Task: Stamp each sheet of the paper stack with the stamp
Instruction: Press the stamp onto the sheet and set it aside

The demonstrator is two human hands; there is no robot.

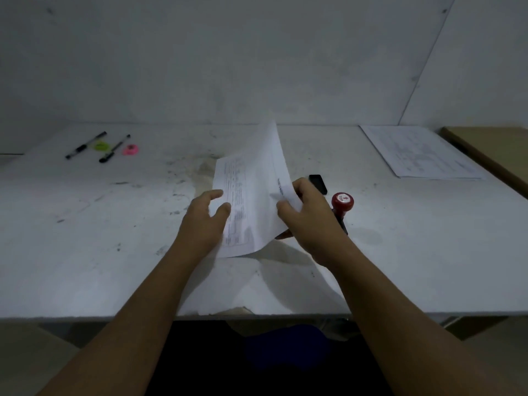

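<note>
The right hand (307, 217) pinches the lifted sheet (258, 192) by its right edge, likely to turn it aside; the left hand (207, 217), fingers loosely spread, steadies the stack's left edge at the table's (85, 252) middle. One stamp (342, 205) stands just right of that hand, within reach, one black pad (318, 182) behind. Far right lies another pile (423, 152). Two pens (98, 146), two tape rolls (115, 147).
</note>
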